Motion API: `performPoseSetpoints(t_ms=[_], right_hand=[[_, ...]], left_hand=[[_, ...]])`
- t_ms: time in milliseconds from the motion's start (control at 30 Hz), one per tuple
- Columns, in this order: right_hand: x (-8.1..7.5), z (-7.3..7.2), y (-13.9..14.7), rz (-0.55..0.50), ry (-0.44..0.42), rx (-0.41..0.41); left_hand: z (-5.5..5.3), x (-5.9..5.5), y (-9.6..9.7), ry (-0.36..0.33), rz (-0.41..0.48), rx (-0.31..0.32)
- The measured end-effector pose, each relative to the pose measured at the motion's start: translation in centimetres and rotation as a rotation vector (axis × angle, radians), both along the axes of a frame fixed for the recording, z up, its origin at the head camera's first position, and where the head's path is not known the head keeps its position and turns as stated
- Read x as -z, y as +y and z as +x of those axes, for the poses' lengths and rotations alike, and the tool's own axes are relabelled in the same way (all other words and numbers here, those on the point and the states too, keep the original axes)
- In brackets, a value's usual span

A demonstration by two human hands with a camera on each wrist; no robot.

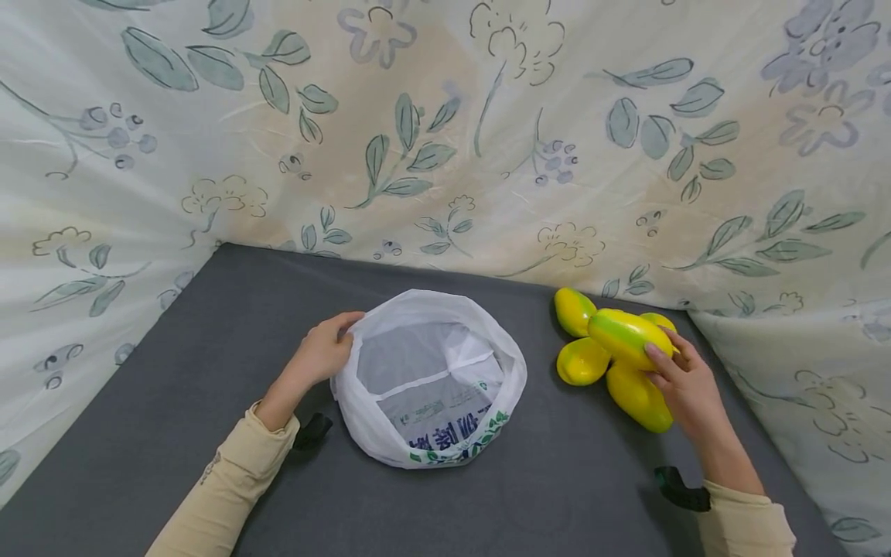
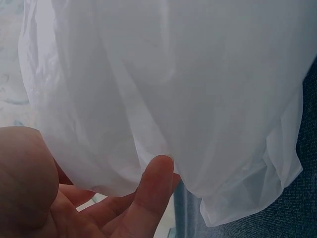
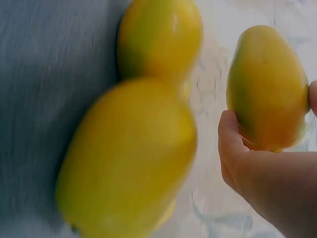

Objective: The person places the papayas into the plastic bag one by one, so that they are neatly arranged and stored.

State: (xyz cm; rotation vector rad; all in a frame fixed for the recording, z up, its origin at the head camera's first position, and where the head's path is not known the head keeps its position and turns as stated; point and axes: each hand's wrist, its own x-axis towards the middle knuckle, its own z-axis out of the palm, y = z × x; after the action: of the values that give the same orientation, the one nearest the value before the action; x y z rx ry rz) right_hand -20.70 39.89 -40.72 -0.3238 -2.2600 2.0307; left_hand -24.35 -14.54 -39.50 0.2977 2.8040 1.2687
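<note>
A white plastic bag (image 1: 511,387) with blue and green print stands with its mouth spread wide at the middle of the dark table. My left hand (image 1: 319,354) pinches its left rim; in the left wrist view the thumb (image 2: 157,183) presses the thin plastic. Over at the right, my right hand (image 1: 692,391) grips a yellow-green mango (image 1: 626,337) between thumb and fingers. In the right wrist view that held mango (image 3: 267,89) is apart from the other fruit. Around and below it lie several more mangoes (image 1: 639,398), one partly hidden behind it.
The dark grey tabletop (image 1: 209,348) runs back to a floral curtain (image 1: 445,139), which also hangs along both sides. A black strap piece (image 1: 682,489) sits at the right wrist, another (image 1: 313,432) at the left.
</note>
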Motion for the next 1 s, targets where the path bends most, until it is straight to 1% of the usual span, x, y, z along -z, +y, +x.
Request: performPoseSetpoints(t_ms=[33, 133, 200, 267, 333, 367, 433, 500, 533, 667, 733, 800, 867, 967, 1000], right_hand=[[-0.5, -0.1, -1.0, 0.009, -0.016, -0.009], [-0.9, -0.2, -3.2, 0.015, 0.01, -0.049], [-2.2, 0.1, -5.2, 0.013, 0.007, -0.084], [-2.2, -0.2, -6.0, 0.022, 0.025, -0.106], [-3.3, 0.0, -7.5, 0.041, 0.001, -0.133], [-3.7, 0.0, -8.3, 0.049, -0.001, -0.135], [-3.7, -0.3, -9.1, 0.075, -0.004, -0.151], [-4.7, -0.1, -10.8, 0.104, -0.017, -0.149], [-4.9, -0.2, -11.4, 0.105, -0.024, -0.147], [-5.2, -0.5, -13.3, 0.11, -0.052, -0.158], [-5.3, -0.7, -14.2, 0.116, -0.058, -0.182], [-5.2, -0.9, -15.0, 0.167, -0.051, -0.203], [-4.9, -1.1, -15.9, 0.197, -0.041, -0.225], [-4.5, -1.5, -17.2, 0.217, -0.013, -0.255], [-4.4, -1.5, -17.6, 0.206, -0.003, -0.265]], left_hand=[[0.0, 0.0, 0.0, 0.002, 0.0, 0.002], [0.1, -0.1, -0.1, 0.014, 0.007, 0.02], [0.1, -0.1, -0.1, 0.021, 0.016, 0.031], [0.2, -0.2, 0.0, 0.033, 0.019, 0.036], [0.2, -0.2, -0.1, 0.037, 0.021, 0.035], [0.3, -0.3, -0.1, 0.035, 0.021, 0.033], [0.3, -0.3, -0.2, 0.027, 0.019, 0.028], [0.3, -0.3, -0.2, 0.02, 0.016, 0.023], [0.3, -0.3, -0.2, 0.016, 0.013, 0.021], [0.3, -0.4, -0.2, 0.024, 0.004, 0.021], [0.3, -0.4, -0.2, 0.026, 0.005, 0.023], [0.3, -0.4, -0.2, 0.024, 0.003, 0.025], [0.3, -0.3, -0.2, 0.019, 0.003, 0.026], [0.3, -0.2, -0.2, 0.021, -0.004, 0.028], [0.3, -0.2, -0.2, 0.021, -0.004, 0.028]])
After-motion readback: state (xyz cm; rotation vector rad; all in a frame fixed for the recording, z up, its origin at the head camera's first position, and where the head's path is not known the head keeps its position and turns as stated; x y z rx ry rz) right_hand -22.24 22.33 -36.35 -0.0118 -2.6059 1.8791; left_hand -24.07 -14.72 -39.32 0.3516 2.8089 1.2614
